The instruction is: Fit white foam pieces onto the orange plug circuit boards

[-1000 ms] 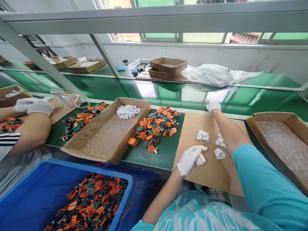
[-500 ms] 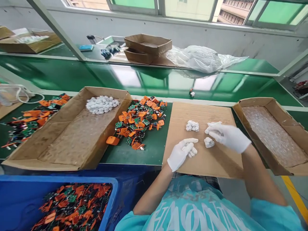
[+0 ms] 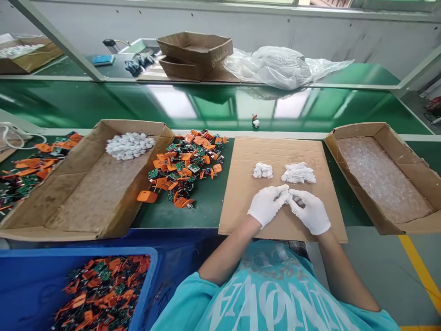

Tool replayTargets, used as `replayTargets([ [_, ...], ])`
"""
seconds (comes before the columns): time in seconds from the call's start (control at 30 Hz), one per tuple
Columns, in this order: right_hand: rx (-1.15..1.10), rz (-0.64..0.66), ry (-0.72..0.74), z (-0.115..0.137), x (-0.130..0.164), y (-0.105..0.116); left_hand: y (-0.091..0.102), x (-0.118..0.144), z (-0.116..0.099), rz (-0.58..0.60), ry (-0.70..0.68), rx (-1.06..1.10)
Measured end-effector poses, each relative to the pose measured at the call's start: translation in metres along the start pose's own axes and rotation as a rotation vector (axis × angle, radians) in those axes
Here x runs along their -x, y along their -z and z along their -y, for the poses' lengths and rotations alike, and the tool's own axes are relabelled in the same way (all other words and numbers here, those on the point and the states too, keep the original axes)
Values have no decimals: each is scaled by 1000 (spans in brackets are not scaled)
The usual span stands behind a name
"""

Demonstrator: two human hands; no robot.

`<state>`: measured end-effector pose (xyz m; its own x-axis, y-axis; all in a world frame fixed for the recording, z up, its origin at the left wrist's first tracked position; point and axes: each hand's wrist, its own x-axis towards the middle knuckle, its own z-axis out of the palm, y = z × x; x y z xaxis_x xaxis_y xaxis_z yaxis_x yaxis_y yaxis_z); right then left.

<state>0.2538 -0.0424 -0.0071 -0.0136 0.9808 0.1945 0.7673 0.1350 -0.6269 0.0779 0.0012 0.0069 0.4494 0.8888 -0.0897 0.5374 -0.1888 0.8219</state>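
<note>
My left hand (image 3: 269, 205) and my right hand (image 3: 310, 212), both in white gloves, meet fingertip to fingertip over the near part of a cardboard sheet (image 3: 237, 197). Both are closed, pinching a small white lump between them; the white gloves largely hide it. Just beyond the fingers lie two groups of soft-looking white pieces: a small cluster of rounded lumps (image 3: 262, 170) on the left, and a wider heap of longer pieces (image 3: 298, 173) on the right. Whether more lumps sit inside my left palm is hidden.
A cardboard tray (image 3: 117, 225) with white lumps (image 3: 130, 145) stands left, beside a pile of orange-and-green circuit-board parts (image 3: 188, 168). Another cardboard tray (image 3: 418, 170) stands right. A blue bin (image 3: 153, 276) of similar parts is lower left. One small part (image 3: 255, 121) lies beyond the sheet.
My right hand has left the right-hand heap and come back to meet my left. The separate lump near it no longer shows on the sheet. The view has shifted.
</note>
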Motion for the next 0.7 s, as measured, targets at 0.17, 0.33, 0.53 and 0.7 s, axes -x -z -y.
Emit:
replayTargets([
  [0.17,-324,56,-157,-2,-1,9,-2,2,13,-40,-54,70],
  [0.33,-612,4,-293,-3,-2,11,-3,3,14,-61,-36,195],
  [0.53,-747,-108,-343,-6,2,2,-8,3,17,-135,-27,257],
  [0.7,-747,-244,-325,-1,1,-1,-12,3,22,-160,6,391],
])
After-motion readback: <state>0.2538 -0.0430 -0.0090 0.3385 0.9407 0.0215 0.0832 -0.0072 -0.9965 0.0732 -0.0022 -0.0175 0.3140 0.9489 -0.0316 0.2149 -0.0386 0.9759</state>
